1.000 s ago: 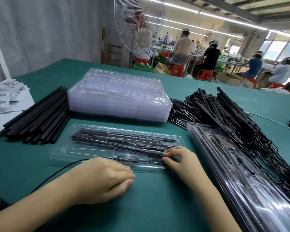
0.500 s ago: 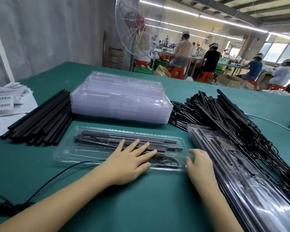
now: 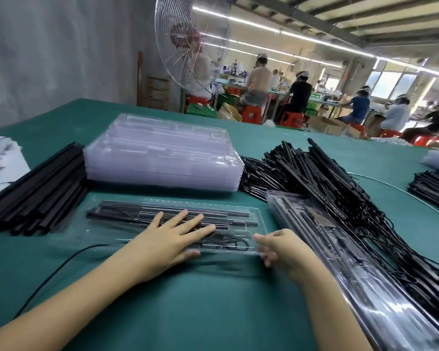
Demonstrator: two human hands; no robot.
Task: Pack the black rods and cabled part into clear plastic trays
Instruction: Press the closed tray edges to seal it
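Left hand [image 3: 167, 239] lies flat on the tray [image 3: 107, 231] in front of me, fingers straight and spread, holding nothing. I judge this keeps the rods [image 3: 127, 214] seated in their slots. Right hand [image 3: 281, 249] is at the tray's right end, thumb above and fingers curled under the rim, apparently pinching it, probably to shift it toward the packed trays [image 3: 340, 249] just beside it. The cable [image 3: 228, 243] is coiled in the near right pocket. Counts: one tray in hand; several rods in it, too overlapped to number; one cable coil; one stack of empty trays [image 3: 162, 158], layers uncountable; one heap of loose rods [image 3: 36, 191] left; one heap of cabled parts [image 3: 327, 178] right.
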